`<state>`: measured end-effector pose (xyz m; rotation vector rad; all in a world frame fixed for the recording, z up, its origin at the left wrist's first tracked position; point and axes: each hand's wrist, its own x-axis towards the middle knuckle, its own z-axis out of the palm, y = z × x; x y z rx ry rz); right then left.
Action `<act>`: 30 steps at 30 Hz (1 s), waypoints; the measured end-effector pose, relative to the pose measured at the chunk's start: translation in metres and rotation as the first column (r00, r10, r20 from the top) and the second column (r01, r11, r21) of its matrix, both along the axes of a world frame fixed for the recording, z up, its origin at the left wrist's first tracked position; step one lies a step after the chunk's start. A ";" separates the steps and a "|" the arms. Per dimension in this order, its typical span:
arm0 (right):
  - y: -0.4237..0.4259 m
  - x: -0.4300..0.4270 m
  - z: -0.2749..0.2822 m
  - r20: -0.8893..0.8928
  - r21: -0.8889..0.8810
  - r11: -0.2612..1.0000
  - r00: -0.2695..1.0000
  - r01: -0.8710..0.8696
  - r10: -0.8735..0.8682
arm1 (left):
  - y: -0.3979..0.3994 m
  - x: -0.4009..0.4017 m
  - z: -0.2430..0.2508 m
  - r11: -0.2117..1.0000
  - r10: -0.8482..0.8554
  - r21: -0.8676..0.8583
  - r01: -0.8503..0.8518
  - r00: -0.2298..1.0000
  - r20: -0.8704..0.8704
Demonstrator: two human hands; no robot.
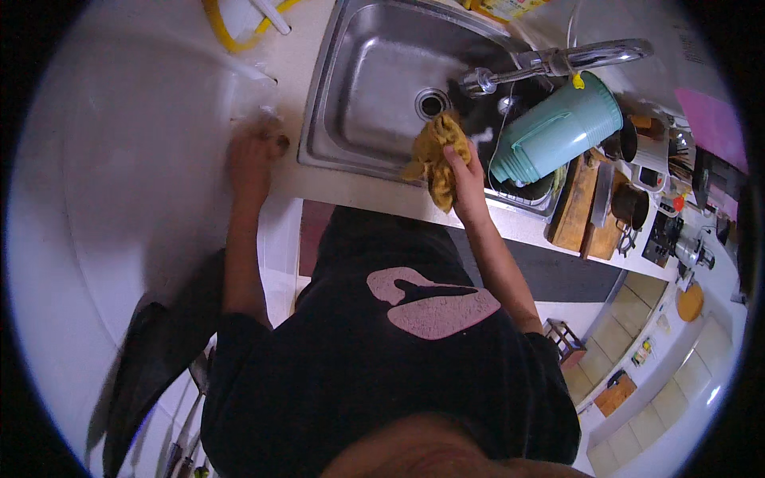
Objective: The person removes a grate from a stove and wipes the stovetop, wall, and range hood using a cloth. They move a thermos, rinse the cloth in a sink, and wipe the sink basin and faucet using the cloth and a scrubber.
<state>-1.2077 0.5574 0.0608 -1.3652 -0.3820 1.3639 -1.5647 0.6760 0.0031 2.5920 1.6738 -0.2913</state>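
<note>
My right hand (469, 185) grips a crumpled yellow-brown cloth (433, 149) over the front rim of the stainless steel sink (376, 77). The cloth hangs partly over the counter edge and partly over the basin, close to the drain (431, 104). On the counter (293, 107) left of the sink is my left hand (254, 155), next to the wall. Motion blurs its fingers, so whether they hold anything is unclear. A chrome faucet (597, 57) reaches over the sink from the far right side.
A teal plastic pitcher (562, 134) lies tilted over the right-hand basin. Beyond it are wooden cutting boards (574, 209) and a broad-bladed knife (602, 194). A yellow hose (224, 33) curves at the upper left. Part of a yellow bottle (502, 7) shows behind the sink.
</note>
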 end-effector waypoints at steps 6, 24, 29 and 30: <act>0.053 0.009 -0.047 -0.153 -0.028 1.000 0.988 0.007 -0.011 | -0.020 0.019 0.021 0.997 -0.028 0.076 0.007 0.960 0.280; 0.053 0.065 -0.060 0.883 0.068 0.950 0.462 -0.304 0.085 | 0.002 0.224 -0.039 0.355 0.932 -0.869 0.344 -0.197 0.303; 0.064 0.155 -0.024 0.967 0.250 0.966 -0.044 -0.062 -0.253 | 0.022 0.225 -0.037 0.417 0.909 -0.890 0.182 -0.098 0.405; 0.070 0.174 -0.027 0.956 0.270 0.962 -0.109 -0.046 -0.273 | 0.025 0.227 -0.040 0.471 0.882 -0.863 0.183 -0.062 0.468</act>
